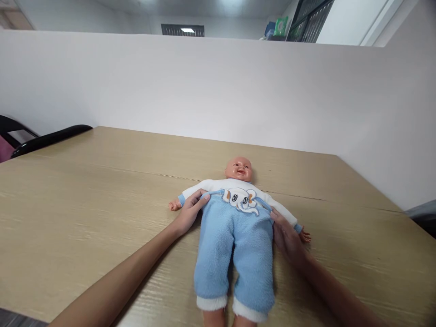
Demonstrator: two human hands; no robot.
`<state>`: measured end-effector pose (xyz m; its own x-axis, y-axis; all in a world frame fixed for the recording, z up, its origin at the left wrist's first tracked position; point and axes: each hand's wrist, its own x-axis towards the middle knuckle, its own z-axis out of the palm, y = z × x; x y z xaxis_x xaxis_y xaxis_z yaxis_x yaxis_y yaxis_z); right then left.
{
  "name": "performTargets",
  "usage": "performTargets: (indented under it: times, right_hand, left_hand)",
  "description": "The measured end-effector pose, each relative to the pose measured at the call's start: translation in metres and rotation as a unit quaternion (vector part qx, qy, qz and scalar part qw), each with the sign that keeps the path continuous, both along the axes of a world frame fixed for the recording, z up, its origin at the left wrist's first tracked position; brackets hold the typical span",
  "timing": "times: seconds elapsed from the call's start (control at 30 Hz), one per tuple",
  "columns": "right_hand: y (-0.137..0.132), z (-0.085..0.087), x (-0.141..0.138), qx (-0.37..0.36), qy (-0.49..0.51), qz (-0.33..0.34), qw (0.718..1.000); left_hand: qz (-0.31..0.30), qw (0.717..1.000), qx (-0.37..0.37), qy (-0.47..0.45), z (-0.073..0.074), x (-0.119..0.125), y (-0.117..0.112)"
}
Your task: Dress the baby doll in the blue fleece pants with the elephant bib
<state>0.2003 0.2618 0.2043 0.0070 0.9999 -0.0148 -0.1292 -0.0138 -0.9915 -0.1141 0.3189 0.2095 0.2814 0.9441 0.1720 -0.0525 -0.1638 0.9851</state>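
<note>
A baby doll (239, 170) lies on its back on the table, head away from me. It wears a white long-sleeved top (207, 185) with light blue cuffs. Fuzzy light blue overalls (218, 236) with white leg hems cover its lower body, and a white elephant patch (241, 200) sits on the chest. My left hand (193, 206) pinches the overalls' edge at the doll's side, by the blue trim. On the opposite side my right hand (285, 231) grips the matching edge, its fingers partly hidden. The doll's feet are out of frame.
The wooden table (102, 204) has a seam running across it and meets a white wall (204, 91) at its far edge. A black chair (51, 138) stands at the left. Another dark object (424, 215) shows past the right edge.
</note>
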Motion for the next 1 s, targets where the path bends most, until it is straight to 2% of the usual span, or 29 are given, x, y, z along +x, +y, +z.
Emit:
performTargets:
  times: [0.13, 0.4, 0.67, 0.83, 1.0]
  right_hand:
    - [0.001, 0.001, -0.003, -0.035, 0.046, 0.000, 0.998]
    - [0.006, -0.018, 0.009, -0.043, 0.005, 0.020, 0.999]
    - [0.007, -0.020, 0.009, 0.016, -0.015, 0.002, 1.000]
    - [0.013, -0.005, 0.009, 0.010, -0.061, 0.030, 0.998]
    - [0.029, 0.031, 0.014, -0.028, -0.101, 0.046, 0.993]
  left_hand:
    - [0.013, 1.000, 0.006, 0.001, -0.001, 0.001, -0.001]
    - [0.043, 0.997, 0.047, 0.044, -0.004, 0.003, -0.002]
    - [0.070, 0.996, 0.049, 0.028, -0.004, 0.001, -0.002]
    - [0.119, 0.989, 0.072, 0.040, -0.004, 0.003, -0.003]
    - [0.156, 0.984, 0.073, 0.053, -0.006, 0.004, -0.004]
